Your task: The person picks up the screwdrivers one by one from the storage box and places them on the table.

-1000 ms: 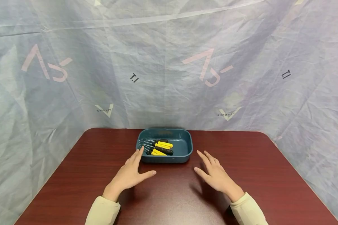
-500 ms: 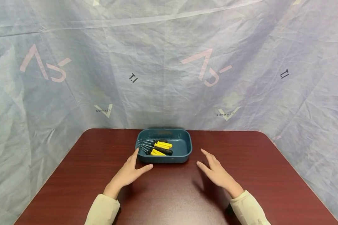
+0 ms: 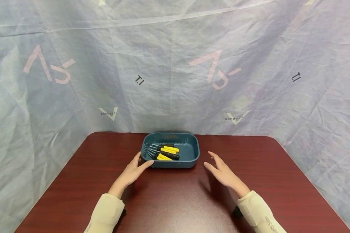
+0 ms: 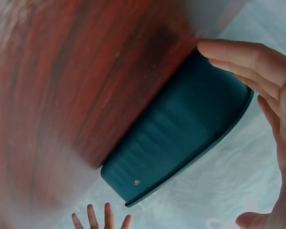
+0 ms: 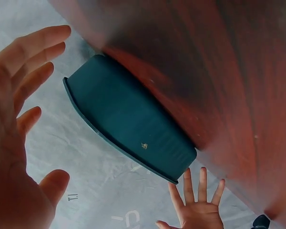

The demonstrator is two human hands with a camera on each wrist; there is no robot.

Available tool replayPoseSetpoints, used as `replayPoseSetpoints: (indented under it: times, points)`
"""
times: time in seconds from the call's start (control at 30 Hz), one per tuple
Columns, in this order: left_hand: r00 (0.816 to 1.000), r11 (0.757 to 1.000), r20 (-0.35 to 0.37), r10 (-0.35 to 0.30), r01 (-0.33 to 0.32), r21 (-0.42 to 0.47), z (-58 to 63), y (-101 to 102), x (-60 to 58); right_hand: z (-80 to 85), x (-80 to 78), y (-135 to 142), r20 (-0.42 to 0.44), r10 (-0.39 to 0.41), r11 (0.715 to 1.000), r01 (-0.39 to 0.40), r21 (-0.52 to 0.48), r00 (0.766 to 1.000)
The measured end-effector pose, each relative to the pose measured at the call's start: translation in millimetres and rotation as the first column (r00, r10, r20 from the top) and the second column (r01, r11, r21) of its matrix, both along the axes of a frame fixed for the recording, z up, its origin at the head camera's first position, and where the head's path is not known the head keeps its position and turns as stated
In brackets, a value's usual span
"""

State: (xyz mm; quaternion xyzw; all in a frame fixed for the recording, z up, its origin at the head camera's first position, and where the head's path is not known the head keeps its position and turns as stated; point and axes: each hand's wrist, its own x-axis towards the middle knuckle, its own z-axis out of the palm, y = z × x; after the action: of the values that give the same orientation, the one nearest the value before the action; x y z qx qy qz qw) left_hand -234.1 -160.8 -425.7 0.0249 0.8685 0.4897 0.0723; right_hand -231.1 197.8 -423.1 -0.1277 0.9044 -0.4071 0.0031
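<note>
Blue-green, rounded-rectangular plastic tray [image 3: 175,164]: set at the far edge of the glossy, reddish-brown wood-grain surface [image 3: 175,200], before the wrinkled grey fabric backdrop [image 3: 175,64]; no tilt or lift is seen.
Screwdrivers with yellow and black handles and metal shafts [image 3: 169,155]: gathered on the left side inside the tray, shafts pointed left; none is held.
Left hand [image 3: 132,171]: placed at the tray's near left corner, fingers extended and thumb spread from them — whether the rim is touched cannot be told.
Right hand [image 3: 224,175]: held to the right of the tray and apart from it, fingers and thumb spread, nothing clamped.
Tray's stage: flanked by both hands, apparently early on — no grip has yet been made.
Contents' stage: everything visible is left lying in the tray; any handling remains undone.
</note>
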Motion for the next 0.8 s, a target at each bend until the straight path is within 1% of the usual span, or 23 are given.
replayPoseSetpoints:
  times: [0.17,0.27,0.4,0.5,0.63,0.8]
  points:
    - [0.997,0.995,0.071,0.014,-0.021,0.094,-2.5,-2,-3.7,0.2,-6.7,-1,0.041,-0.01,1.0,0.011,-0.015,0.999]
    - [0.995,0.991,0.097,0.02,-0.032,0.127,-3.5,-3,-8.2,0.6,-11.1,-2,0.062,-0.012,1.0,0.013,-0.026,0.998]
    - [0.992,0.985,0.124,0.032,-0.052,0.162,-5.3,-5,-14.9,1.4,-16.6,-4,0.125,-0.013,0.996,0.024,-0.088,0.992]
    - [0.989,0.977,0.148,0.031,-0.061,0.203,-7.5,-6,-19.3,2.2,-19.8,-7,0.186,-0.007,0.989,0.033,-0.142,0.982]
    - [0.981,0.965,0.191,0.031,-0.08,0.251,-9.2,-7,-26.3,3.2,-22.9,-9,0.253,0.008,0.981,0.041,-0.189,0.968]
    - [0.973,0.95,0.227,0.047,-0.114,0.289,-10.0,-8,-34.2,3.1,-29.9,-13,0.311,0.041,0.968,0.04,-0.249,0.949]
